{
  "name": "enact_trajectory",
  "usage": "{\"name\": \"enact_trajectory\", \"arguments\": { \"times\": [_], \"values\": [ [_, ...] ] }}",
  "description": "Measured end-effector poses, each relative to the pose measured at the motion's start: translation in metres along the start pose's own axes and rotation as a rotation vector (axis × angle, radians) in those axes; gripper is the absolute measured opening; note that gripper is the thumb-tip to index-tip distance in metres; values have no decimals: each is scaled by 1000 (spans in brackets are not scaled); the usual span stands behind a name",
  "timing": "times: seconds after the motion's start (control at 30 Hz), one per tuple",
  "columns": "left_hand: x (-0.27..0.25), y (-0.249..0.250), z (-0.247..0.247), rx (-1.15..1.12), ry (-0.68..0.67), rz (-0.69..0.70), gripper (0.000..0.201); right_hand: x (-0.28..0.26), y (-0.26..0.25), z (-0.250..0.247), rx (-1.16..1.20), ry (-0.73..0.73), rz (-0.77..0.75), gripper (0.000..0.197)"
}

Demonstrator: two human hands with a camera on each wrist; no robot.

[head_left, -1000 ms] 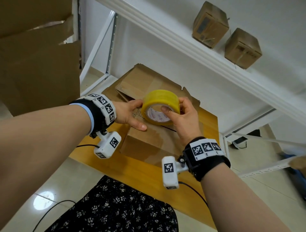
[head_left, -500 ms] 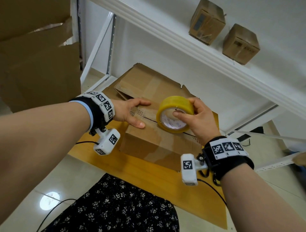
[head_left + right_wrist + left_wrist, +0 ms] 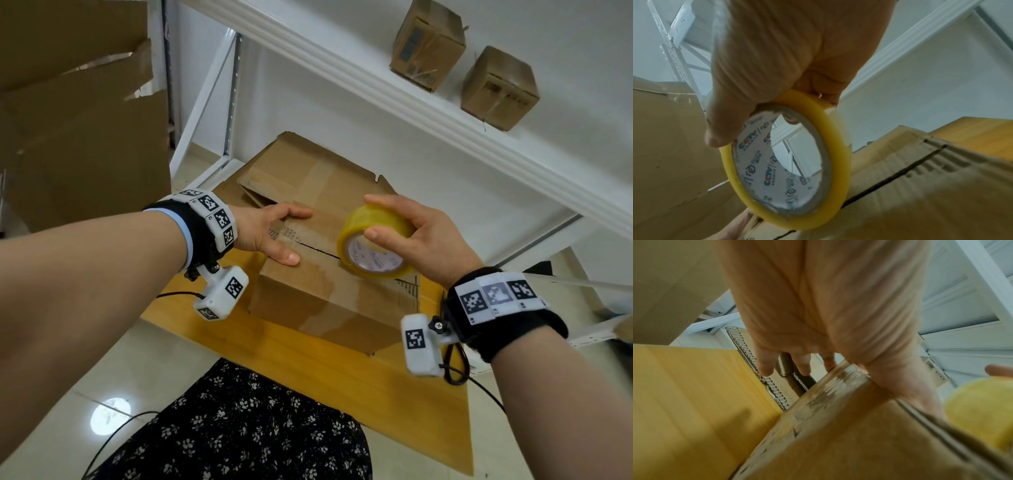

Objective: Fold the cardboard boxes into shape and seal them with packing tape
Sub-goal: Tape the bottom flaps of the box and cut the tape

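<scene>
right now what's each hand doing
Left hand: open, pressing flat on the box.
Right hand: gripping the tape roll over the box seam.

Behind the folded box (image 3: 329,294) lies flattened cardboard (image 3: 308,178) that blocks the far side. A white shelf (image 3: 428,113) hangs above. The front strip of the tabletop (image 3: 308,356) gives free passage.

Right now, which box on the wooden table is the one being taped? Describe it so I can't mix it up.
Start at the yellow wooden table below the white shelf. The box being taped is the folded-up one at the table's near side, with flattened cardboard behind it. Unlike the two small boxes on the shelf, the left hand presses its top while the right hand holds a yellow tape roll over its seam.
</scene>
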State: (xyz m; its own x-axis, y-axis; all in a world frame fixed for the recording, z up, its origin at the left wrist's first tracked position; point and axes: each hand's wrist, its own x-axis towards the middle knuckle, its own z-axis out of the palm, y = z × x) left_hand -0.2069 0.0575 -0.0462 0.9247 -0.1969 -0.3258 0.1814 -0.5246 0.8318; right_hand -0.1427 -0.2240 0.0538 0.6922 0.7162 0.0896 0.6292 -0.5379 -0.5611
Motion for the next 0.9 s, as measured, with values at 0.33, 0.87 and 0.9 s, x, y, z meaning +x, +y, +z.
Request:
{"name": "enact_trajectory", "arguments": {
  "times": [0.33, 0.87, 0.9],
  "values": [
    [1, 0, 0, -9, 2, -5, 106, 2, -7, -15, -421, -183, -82, 46],
    [-3, 5, 1, 31, -14, -32, 112, 19, -25, -27, -834, -609, 126, 35],
    [-4, 5, 2, 33, -16, -32, 112, 21, -25, -25, -851, -621, 141, 36]
  ]
}}
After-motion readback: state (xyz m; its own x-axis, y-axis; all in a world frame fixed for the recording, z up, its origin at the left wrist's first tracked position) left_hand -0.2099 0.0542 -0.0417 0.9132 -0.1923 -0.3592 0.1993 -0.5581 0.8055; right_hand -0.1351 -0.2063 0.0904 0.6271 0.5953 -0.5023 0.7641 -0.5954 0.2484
